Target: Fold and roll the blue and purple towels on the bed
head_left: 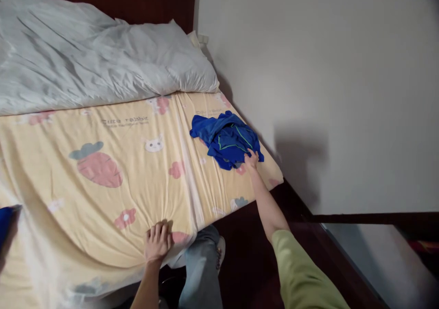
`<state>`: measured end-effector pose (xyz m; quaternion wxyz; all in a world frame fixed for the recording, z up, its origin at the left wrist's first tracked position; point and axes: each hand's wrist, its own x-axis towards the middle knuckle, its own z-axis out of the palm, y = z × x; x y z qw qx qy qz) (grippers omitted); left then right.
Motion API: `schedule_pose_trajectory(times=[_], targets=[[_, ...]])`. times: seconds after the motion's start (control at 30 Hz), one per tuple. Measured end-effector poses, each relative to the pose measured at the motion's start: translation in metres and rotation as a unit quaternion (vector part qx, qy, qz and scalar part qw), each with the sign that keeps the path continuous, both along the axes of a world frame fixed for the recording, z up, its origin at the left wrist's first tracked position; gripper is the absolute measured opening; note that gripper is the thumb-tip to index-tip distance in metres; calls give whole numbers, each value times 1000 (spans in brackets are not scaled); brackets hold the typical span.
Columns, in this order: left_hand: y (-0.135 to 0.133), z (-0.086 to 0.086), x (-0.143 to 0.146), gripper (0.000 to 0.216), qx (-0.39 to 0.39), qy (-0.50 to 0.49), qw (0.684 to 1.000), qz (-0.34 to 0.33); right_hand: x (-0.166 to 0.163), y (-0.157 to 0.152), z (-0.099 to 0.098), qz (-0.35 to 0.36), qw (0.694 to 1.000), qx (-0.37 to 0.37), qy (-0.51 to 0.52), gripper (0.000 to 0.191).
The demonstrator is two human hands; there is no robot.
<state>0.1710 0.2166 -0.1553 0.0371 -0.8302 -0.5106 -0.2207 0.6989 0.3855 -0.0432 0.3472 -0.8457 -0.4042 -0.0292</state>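
Observation:
A crumpled blue garment (231,137) with thin green trim lies bunched on the right side of the bed. My right hand (252,158) reaches out to its near edge, the fingers closed on a bit of the cloth. Under my left hand (158,241) is the yellow patterned bed sheet (137,162), near the front edge of the mattress. That hand presses down with its fingers laid out on the sheet, holding nothing. Wrinkles in the fabric run toward it.
A large grey-white quilt (103,60) covers the head end, before a dark wooden headboard (147,0). A white wall (325,94) stands on the right. Something blue (5,224) shows at the left edge. My leg (202,272) is against the bed's front.

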Motion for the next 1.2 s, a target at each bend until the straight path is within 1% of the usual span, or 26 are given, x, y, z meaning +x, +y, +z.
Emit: schedule_pose_trajectory(times=[0.07,0.1,0.17,0.23,0.3,0.37,0.4,0.5,0.57,0.6,0.67,0.7,0.77,0.83,0.9,0.97,1.03,1.07,1.13,1.2], targets=[[-1,-4,-1,25,8,5,1000,-4,17,17,5,-13,999,-26,24,44],[-1,-5,-2,25,8,7,1000,-6,21,24,8,-20,998,-41,41,44],[-2,-5,-2,25,2,9,1000,-4,16,33,14,-21,996,-55,68,45],[-3,-4,-2,25,-2,10,1000,3,-7,29,19,12,998,-22,65,48],[-3,-1,-1,25,-3,7,1000,9,-47,7,20,80,995,41,47,49],[-3,0,0,25,-4,1,1000,9,-100,-35,13,175,980,89,43,49],[-3,0,0,25,-6,-3,1000,9,-128,-62,6,203,973,100,53,47],[-4,-2,0,24,-11,-22,1000,6,-216,-156,-24,204,962,119,134,43],[-4,-3,-1,24,-10,-31,999,5,-270,-213,-41,228,950,109,185,43],[-4,-2,-1,25,-10,-33,999,4,-294,-236,-46,243,943,106,202,42],[-4,1,0,27,-16,-33,999,4,-332,-272,-48,273,928,102,231,40],[-3,5,1,28,-26,-35,999,6,-346,-283,-45,285,921,106,243,39],[-2,15,3,28,-57,-47,997,9,-362,-297,-35,296,912,124,255,39],[-3,28,4,25,-102,-72,992,18,-365,-301,-22,296,912,141,246,36],[-13,42,1,22,-162,-128,978,36,-360,-300,-8,291,919,148,223,29],[-35,55,-3,21,-235,-214,947,43,-352,-296,5,285,924,161,199,20],[-69,68,-9,21,-294,-299,908,31,-349,-291,21,289,923,176,182,17],[-87,76,-13,21,-308,-329,892,20,-350,-290,29,297,921,180,177,17],[-119,95,-19,21,-302,-365,881,-4,-360,-288,47,319,913,188,172,18],[-136,120,-25,25,-276,-381,882,-31,-380,-290,65,343,901,201,174,18]])
